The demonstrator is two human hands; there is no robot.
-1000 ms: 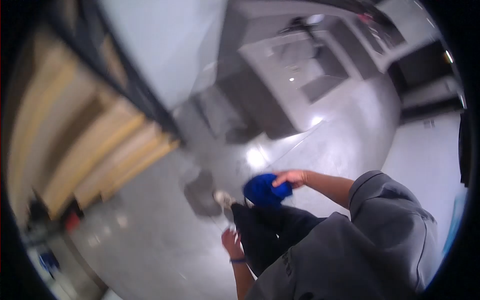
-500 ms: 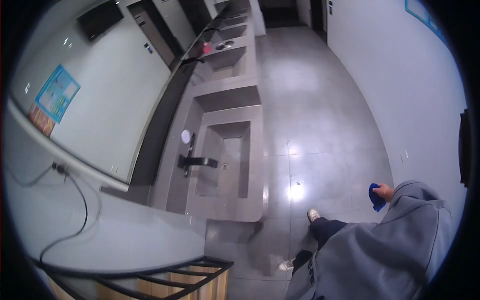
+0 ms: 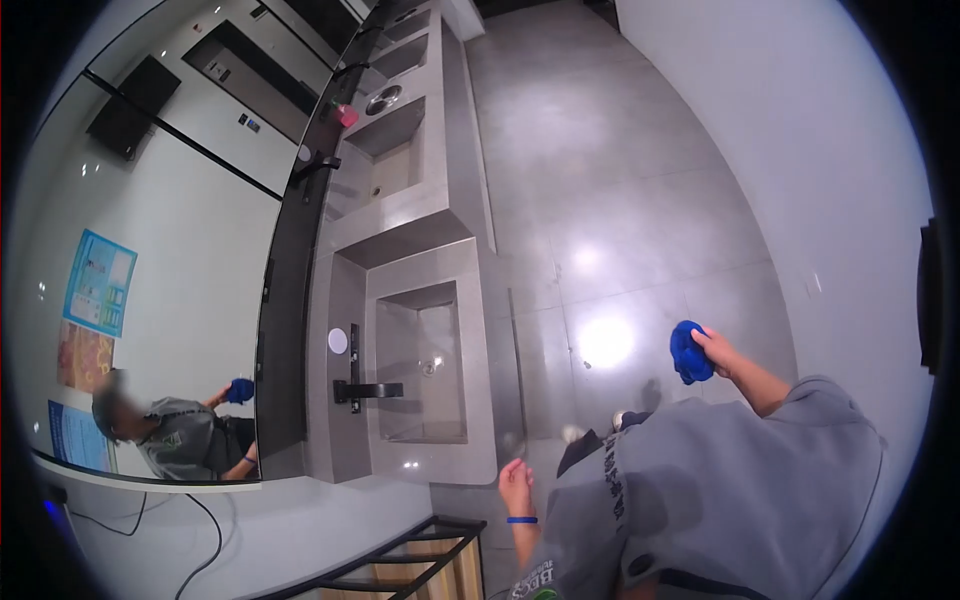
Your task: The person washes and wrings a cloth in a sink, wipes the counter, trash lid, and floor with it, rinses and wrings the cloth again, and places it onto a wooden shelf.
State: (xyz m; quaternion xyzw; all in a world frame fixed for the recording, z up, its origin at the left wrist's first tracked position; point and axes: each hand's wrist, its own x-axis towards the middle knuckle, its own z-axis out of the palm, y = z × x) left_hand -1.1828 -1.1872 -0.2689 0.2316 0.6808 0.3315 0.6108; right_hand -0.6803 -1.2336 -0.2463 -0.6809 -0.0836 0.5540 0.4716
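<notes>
A bunched blue cloth (image 3: 690,353) is in my right hand (image 3: 716,352), out over the floor on the right with the fingers wrapped round it. My left hand (image 3: 516,490), with a blue band at the wrist, hangs by the near corner of the sink counter (image 3: 481,440). Its fingers are loosely bent and apart, holding nothing that I can see. The nearest sink basin (image 3: 420,350) lies ahead on the left with a black faucet (image 3: 372,391) over it. A round white item (image 3: 337,341) stands behind that basin.
Several more basins run away along the counter, with a pink bottle (image 3: 347,116) and a round metal piece (image 3: 384,100) farther up. A wall mirror (image 3: 190,270) is on the left. A black-framed wooden rack (image 3: 430,570) stands below. Grey floor (image 3: 620,220) runs along the counter.
My view has moved closer to the counter. My left hand has come into view, and the mirror now shows a person's reflection. The cloth is still in my right hand, held farther forward.
</notes>
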